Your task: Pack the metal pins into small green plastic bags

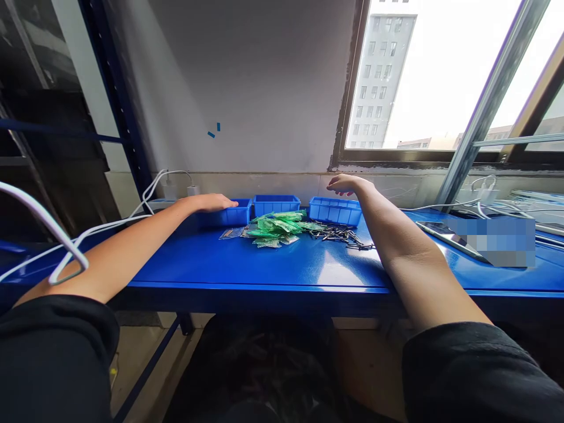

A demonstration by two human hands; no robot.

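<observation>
Three blue plastic bins stand in a row along the wall. At the left bin [233,216], my left hand [215,202] rests over the rim, with its thumb along the top edge and the other fingers mostly hidden. Above the right bin [335,211], my right hand [346,183] hangs with its fingers loosely bent and apart, and nothing shows in it. The middle bin [277,204] sits between them. In front lies a heap of green plastic packets [277,226], with clear small bags [232,233] at its left. Dark screw-like pieces [337,232] are scattered to its right.
All this is on a blue worktop [247,267]. A flat device with a dark screen [453,239] lies at the right, near white cables [480,205]. Another white cable [48,229] loops over my left forearm. A metal post [482,106] rises before the window.
</observation>
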